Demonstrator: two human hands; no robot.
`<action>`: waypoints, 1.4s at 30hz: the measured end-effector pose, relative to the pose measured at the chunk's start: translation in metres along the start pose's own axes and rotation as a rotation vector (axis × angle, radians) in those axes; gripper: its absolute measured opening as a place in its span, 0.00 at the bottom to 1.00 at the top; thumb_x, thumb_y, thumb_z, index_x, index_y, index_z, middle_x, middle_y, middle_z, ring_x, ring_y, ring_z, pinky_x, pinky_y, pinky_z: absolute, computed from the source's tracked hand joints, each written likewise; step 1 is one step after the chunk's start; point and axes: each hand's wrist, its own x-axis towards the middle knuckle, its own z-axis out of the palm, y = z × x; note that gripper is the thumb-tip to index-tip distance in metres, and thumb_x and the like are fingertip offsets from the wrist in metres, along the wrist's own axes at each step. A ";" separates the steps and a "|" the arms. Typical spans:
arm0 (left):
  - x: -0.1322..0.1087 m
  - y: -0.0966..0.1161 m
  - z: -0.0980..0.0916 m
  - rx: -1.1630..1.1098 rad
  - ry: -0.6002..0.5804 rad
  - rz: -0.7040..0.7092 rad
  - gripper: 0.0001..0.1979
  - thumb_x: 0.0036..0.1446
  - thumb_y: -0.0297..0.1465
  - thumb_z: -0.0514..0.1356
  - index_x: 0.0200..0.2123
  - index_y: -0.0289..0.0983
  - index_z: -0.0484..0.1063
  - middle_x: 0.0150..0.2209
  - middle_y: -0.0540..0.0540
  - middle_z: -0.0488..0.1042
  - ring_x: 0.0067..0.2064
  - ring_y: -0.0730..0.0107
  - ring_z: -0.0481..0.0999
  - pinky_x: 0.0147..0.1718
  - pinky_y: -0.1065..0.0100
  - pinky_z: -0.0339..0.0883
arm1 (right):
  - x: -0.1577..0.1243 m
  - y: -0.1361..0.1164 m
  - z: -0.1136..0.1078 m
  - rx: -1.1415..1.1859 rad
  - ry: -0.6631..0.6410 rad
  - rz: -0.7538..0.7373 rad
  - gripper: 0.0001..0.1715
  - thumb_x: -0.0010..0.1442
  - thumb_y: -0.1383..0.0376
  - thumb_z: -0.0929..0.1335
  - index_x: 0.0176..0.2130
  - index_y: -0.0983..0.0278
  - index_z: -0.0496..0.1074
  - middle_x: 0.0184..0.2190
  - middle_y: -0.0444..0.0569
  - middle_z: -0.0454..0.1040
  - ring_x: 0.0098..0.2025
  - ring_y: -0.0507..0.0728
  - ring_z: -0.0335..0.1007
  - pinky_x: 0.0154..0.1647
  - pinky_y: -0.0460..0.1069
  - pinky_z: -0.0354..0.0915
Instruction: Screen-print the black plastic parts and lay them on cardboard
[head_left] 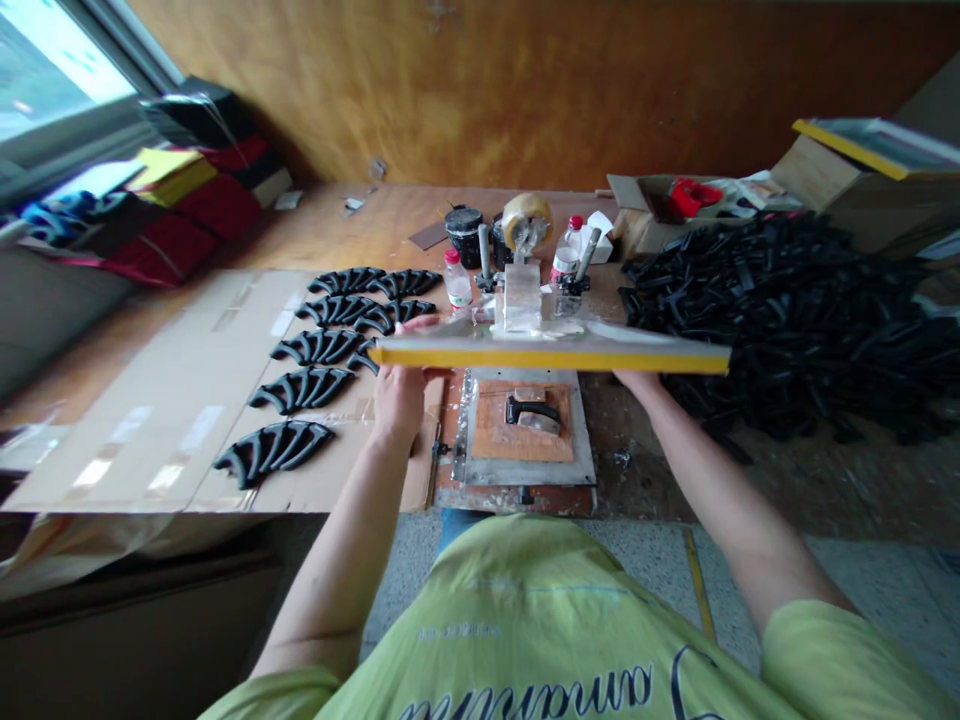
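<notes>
A screen-printing frame [555, 357] with a yellow front edge is tilted up above the worktable, seen nearly edge-on. My left hand [401, 388] grips it near its left end, with some fingers showing behind the edge. Toward the right end, my right hand [636, 380] holds the frame from underneath, its fingers hidden behind it. Below the frame, a curved black plastic handle [534, 409] lies in a small holder on a brown board [491, 440]. The board sits on a metal base plate [581, 470]. Behind the frame stands a clamp block wrapped in clear tape [522, 292].
Rows of black handles [276, 450] lie on flat cardboard [165, 400] at left. A large heap of black parts [780, 320] covers the right side. Red-capped bottles [457, 280], a tape roll [527, 222], a dark tub [464, 238] and an open carton [637, 225] stand behind.
</notes>
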 end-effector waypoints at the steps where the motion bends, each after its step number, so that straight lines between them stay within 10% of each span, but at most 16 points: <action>1: 0.011 0.007 0.008 -0.039 -0.024 0.015 0.25 0.63 0.52 0.52 0.45 0.36 0.71 0.36 0.45 0.77 0.35 0.69 0.77 0.30 0.70 0.70 | -0.012 0.002 0.014 -0.018 -0.057 -0.020 0.15 0.66 0.56 0.64 0.41 0.64 0.74 0.40 0.53 0.77 0.40 0.57 0.71 0.47 0.55 0.68; 7: 0.011 0.006 0.029 -0.103 0.045 0.041 0.19 0.64 0.50 0.55 0.44 0.41 0.64 0.36 0.47 0.77 0.35 0.69 0.77 0.32 0.68 0.71 | -0.075 -0.034 0.085 -0.294 -0.278 -0.262 0.13 0.65 0.57 0.68 0.40 0.65 0.72 0.42 0.58 0.75 0.49 0.62 0.70 0.49 0.53 0.65; 12: -0.079 -0.062 0.031 0.108 -0.351 -0.675 0.33 0.49 0.60 0.62 0.42 0.35 0.71 0.37 0.37 0.81 0.38 0.54 0.81 0.27 0.64 0.71 | -0.101 -0.066 0.092 -0.236 -0.157 -0.190 0.12 0.70 0.59 0.62 0.45 0.63 0.69 0.39 0.56 0.76 0.45 0.61 0.71 0.45 0.52 0.65; 16: -0.114 -0.103 0.022 -0.056 -0.259 -0.819 0.29 0.54 0.57 0.58 0.42 0.37 0.71 0.46 0.36 0.80 0.48 0.54 0.80 0.36 0.61 0.75 | -0.113 -0.076 0.093 -0.162 -0.174 -0.580 0.10 0.69 0.60 0.63 0.42 0.61 0.71 0.41 0.52 0.76 0.48 0.59 0.68 0.49 0.52 0.64; 22: -0.070 -0.115 -0.046 0.066 0.090 -0.685 0.16 0.48 0.40 0.62 0.38 0.37 0.71 0.36 0.44 0.81 0.35 0.66 0.81 0.33 0.66 0.73 | -0.044 0.018 0.024 -0.422 -0.186 -0.405 0.16 0.67 0.72 0.60 0.43 0.65 0.76 0.44 0.56 0.76 0.48 0.59 0.66 0.48 0.52 0.61; 29: -0.070 -0.111 -0.079 0.237 0.001 -0.751 0.16 0.48 0.41 0.61 0.36 0.35 0.72 0.30 0.46 0.79 0.25 0.71 0.76 0.25 0.70 0.67 | 0.001 0.139 -0.014 -0.722 -0.104 -0.186 0.22 0.61 0.74 0.58 0.41 0.65 0.78 0.43 0.63 0.76 0.50 0.67 0.64 0.47 0.61 0.59; 37: -0.054 -0.134 -0.074 1.034 -0.138 -0.479 0.15 0.61 0.39 0.52 0.41 0.39 0.76 0.34 0.42 0.81 0.34 0.63 0.78 0.33 0.67 0.67 | 0.003 0.173 -0.011 -0.694 -0.017 -0.215 0.31 0.69 0.66 0.51 0.26 0.59 0.75 0.35 0.64 0.71 0.45 0.68 0.67 0.46 0.67 0.57; 42: -0.034 -0.153 -0.072 1.311 -0.243 -0.450 0.15 0.60 0.39 0.55 0.38 0.42 0.80 0.43 0.38 0.81 0.45 0.54 0.79 0.43 0.61 0.68 | 0.001 0.175 -0.018 -0.582 0.052 -0.211 0.37 0.70 0.64 0.46 0.34 0.55 0.78 0.34 0.67 0.71 0.44 0.68 0.66 0.44 0.69 0.52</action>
